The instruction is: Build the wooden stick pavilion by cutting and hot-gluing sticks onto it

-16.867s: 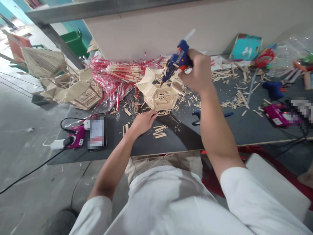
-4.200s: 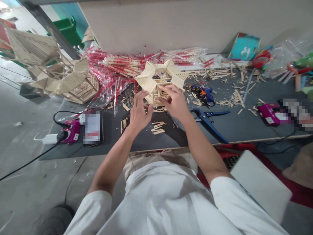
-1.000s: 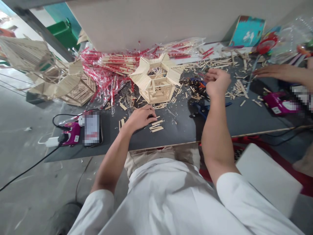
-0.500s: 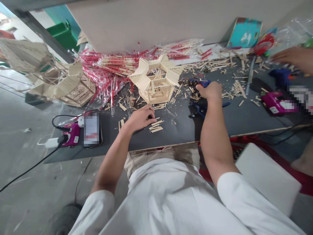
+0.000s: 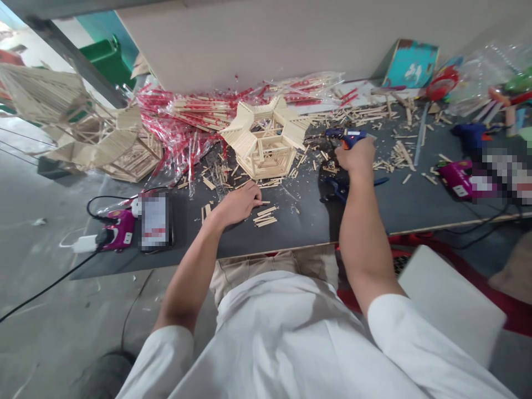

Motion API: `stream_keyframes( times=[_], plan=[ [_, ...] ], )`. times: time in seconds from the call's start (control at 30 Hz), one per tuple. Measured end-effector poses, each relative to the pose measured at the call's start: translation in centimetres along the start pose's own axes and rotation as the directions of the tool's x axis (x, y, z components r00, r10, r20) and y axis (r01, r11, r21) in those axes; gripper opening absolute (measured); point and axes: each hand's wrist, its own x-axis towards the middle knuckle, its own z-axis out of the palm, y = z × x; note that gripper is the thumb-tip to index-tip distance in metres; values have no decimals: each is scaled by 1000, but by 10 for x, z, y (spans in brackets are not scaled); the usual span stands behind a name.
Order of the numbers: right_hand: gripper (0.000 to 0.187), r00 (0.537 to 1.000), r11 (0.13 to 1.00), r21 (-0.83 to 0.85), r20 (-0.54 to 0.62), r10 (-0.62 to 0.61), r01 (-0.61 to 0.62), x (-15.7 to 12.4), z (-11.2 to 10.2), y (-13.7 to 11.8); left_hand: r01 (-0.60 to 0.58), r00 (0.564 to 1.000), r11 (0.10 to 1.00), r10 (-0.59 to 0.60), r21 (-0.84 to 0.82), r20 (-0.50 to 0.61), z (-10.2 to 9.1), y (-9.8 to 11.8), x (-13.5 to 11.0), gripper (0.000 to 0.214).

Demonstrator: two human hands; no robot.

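The right hand [image 5: 355, 156] is clenching one blue glue gun [image 5: 348, 138] right of center. The left hand [image 5: 238, 204] is resting open on the counter [image 5: 299, 235], just beside one small pile of craft sticks [image 5: 266, 216].

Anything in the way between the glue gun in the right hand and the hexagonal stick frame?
Nothing tall stands there. Only loose craft sticks lie scattered, low and flat, on the dark bench between the blue glue gun and the hexagonal stick frame.
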Motion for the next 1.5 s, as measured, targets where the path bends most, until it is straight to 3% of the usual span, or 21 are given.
stream_keyframes(
  times=[0.1, 0.23, 0.47, 0.57, 0.73, 0.93, 1.1, 1.33, 1.5],
  plan=[
    [77, 985, 988, 44, -90, 150, -147, -6, -5, -15, 48, 999, 999, -48, -20, 2, 1, -1, 0, 8],
    [63, 984, 992, 106, -158, 78, -62, -8, -5, -24, 92, 996, 995, -92, -41, -3, 2, -1, 0, 9],
    [60, 949, 984, 179, -313, 43, 15, -10, -4, -32, 15, 996, 999, -18, -32, -87, 5, 1, 2, 29],
    [63, 937, 975, 186, -346, -48, 119, -25, -12, -47, 13, 993, 1000, -15, -14, -114, 5, 3, 3, 33],
    [65, 928, 948, 113, -267, -261, 299, -53, -24, -75, 43, 982, 999, -48, -30, -185, 6, 3, 4, 32],
    [61, 815, 815, 141, -260, -517, 562, -66, -23, -91, 106, 978, 994, -103, 6, -181, 6, 4, 5, 32],
    [47, 789, 783, 122, -183, -586, 610, -68, -33, -105, 116, 980, 993, -108, 36, -165, 4, 7, 5, 32],
    [52, 742, 736, 109, -39, -669, 669, -42, -68, -130, 119, 984, 992, -111, 46, -139, 3, 7, 5, 33],
    [48, 704, 694, 146, -22, -710, 705, -32, -81, -149, 154, 983, 985, -146, 72, -111, 2, 8, 5, 35]
  ],
)
